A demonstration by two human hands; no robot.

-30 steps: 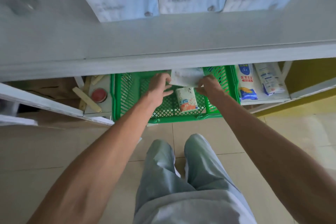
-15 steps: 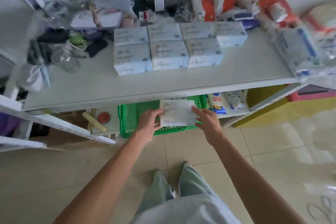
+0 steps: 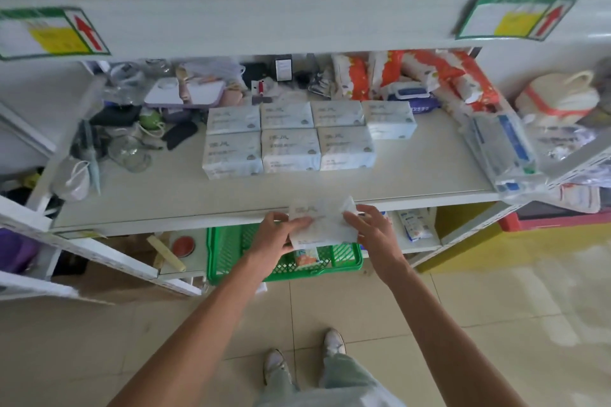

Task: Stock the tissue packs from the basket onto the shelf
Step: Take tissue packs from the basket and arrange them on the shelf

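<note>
I hold a white tissue pack [image 3: 322,223] between both hands at the front edge of the white shelf [image 3: 413,182]. My left hand [image 3: 279,235] grips its left side and my right hand [image 3: 370,230] grips its right side. Several matching tissue packs [image 3: 291,139] lie in two rows farther back on the shelf. Below the shelf stands the green basket [image 3: 231,251], with a small orange-and-white pack [image 3: 305,258] showing inside, partly hidden by the held pack.
Clutter of bags, glass jars and a mask fills the shelf's left side [image 3: 125,129]. Orange-and-white packages [image 3: 413,76] line the back right, and plastic-wrapped goods [image 3: 506,149] sit at the right end. An upper shelf board [image 3: 297,20] overhangs. Small packets [image 3: 413,225] lie on the low shelf.
Both hands have lifted the tissue pack out of the green basket up to the level of the shelf's front edge. The view has tilted upward to show the shelf.
</note>
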